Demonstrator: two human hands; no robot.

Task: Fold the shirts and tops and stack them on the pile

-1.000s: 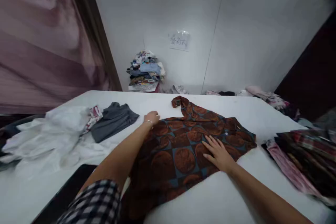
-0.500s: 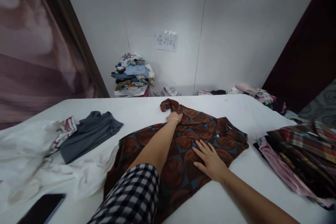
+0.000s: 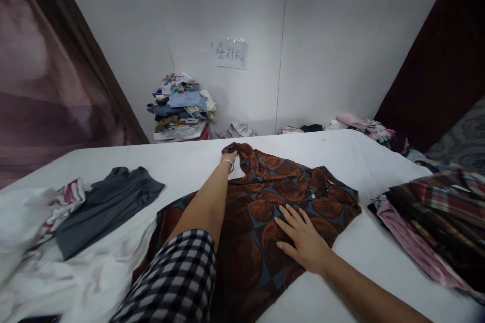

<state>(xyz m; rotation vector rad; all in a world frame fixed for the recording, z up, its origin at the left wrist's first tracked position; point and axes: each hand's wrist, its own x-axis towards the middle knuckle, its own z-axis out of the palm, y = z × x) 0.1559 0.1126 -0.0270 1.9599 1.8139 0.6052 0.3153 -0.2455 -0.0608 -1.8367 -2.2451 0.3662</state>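
Note:
A brown shirt (image 3: pixel 242 242) with large rust circles and blue patches lies spread on the white table, its collar to the right. At the far end of its sleeve, my left hand (image 3: pixel 230 156) is closed on the cuff, with a bracelet at the wrist. My right hand (image 3: pixel 301 239) rests flat on the shirt's body, fingers spread, below a pale button. My left forearm and its checked sleeve cover part of the shirt's left side.
Left of the shirt lie a dark grey garment (image 3: pixel 109 207) and white clothes (image 3: pixel 83 272). Folded clothes, plaid on top, form a stack (image 3: pixel 435 222) at the right. Behind the table edge stands a tall clothes pile (image 3: pixel 184 108); a paper sign (image 3: pixel 232 54) hangs on the wall.
My left hand has moved away from me and left along the sleeve to its cuff, which now lies straighter. My right hand stays flat on the shirt. The view has shifted slightly.

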